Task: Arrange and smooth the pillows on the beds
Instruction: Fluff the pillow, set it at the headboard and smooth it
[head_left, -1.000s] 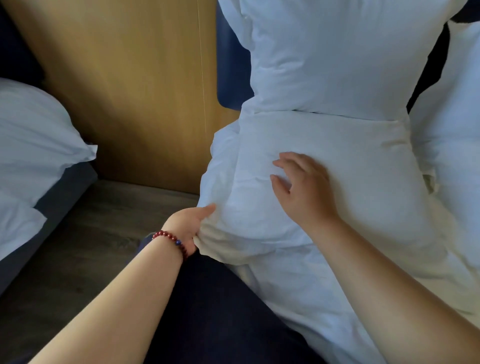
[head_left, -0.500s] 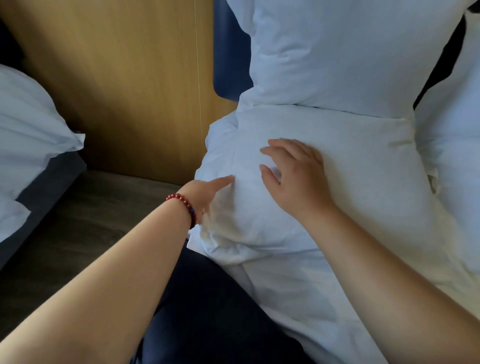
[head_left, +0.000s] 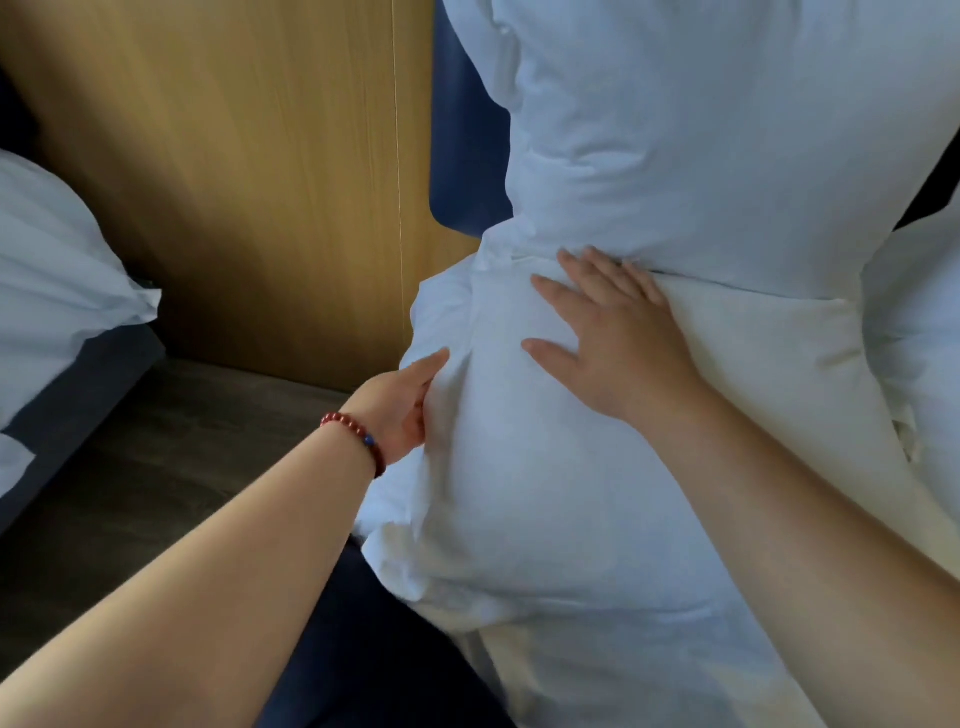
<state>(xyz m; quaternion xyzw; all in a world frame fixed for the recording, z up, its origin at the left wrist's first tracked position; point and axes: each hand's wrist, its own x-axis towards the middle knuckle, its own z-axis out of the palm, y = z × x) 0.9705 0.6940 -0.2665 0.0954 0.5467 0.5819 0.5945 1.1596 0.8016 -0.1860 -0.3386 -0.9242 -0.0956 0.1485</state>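
Forearms: yours, both bare, reaching in from the bottom corners over the dark blue bed base (head_left: 363, 654).
Bracelet: red beads (head_left: 358, 434) round your left wrist, one blue bead among them.
Left hand: your left hand (head_left: 402, 405) is at the left edge of the near pillow (head_left: 519, 493), thumb out on top, fingers tucked into the fabric fold; I cannot tell how firmly it grips.
Right hand: your right hand (head_left: 618, 338) lies flat and open, fingers spread, palm down on the upper part of that pillow, fingertips right at the seam where the far pillow begins.
Near pillow: white, creased, lying on the bed in front of you, bulging between your two hands.
Far pillow: white (head_left: 727, 145), upright behind the near one, leaning on the blue headboard (head_left: 465, 156).
Right edge: more white bedding (head_left: 919, 322) just beside both pillows.
Left side: wood floor (head_left: 156, 441), a wood panel (head_left: 260, 182) behind it, and another white pillow (head_left: 57, 280) on the next bed.
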